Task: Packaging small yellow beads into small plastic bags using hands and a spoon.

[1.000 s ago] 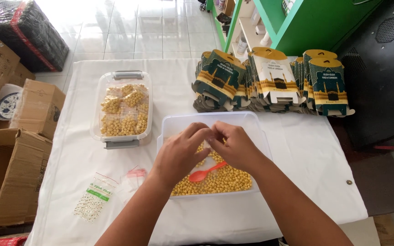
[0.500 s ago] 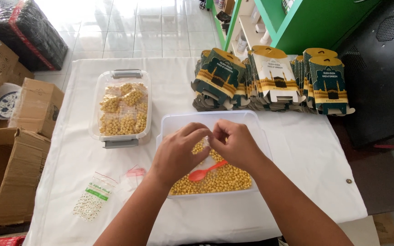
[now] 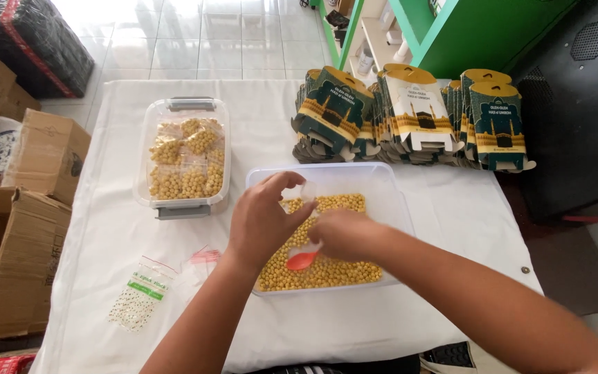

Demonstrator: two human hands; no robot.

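The left hand [image 3: 266, 220] was held up over the big clear plastic tub [image 3: 389, 187] of little round yellow balls [image 3: 327, 266]. Its fingers and thumb were pinched shut on a small see-through plastic bag [image 3: 308, 192], holding it upright above the balls. The left arm came up from the bottom of the view, bent a little at the wrist.

The right hand [image 3: 344, 234] was lower, just beside the left one, curled into a loose fist with its back turned up. It gripped the handle of one orange plastic spoon [image 3: 302, 260] — the spoon's bowl rested on the yellow balls. The right arm reached in from the bottom right corner.

There were two clear tubs on the white cloth-covered table [image 3: 451, 221]. The second one, a clear box with grey clips [image 3: 183, 154], sat to the left and held small filled bags of the same yellow balls; how many bags could not be told. Near the left arm lay a flat pack of empty little bags with a green label [image 3: 140, 298], and beside it a little bag with a red strip [image 3: 205, 260]. At the back of the table stood rows of green and gold cardboard packets [image 3: 410, 118] — too many to count. Brown cardboard boxes [image 3: 15, 228] sat on the floor to the left.
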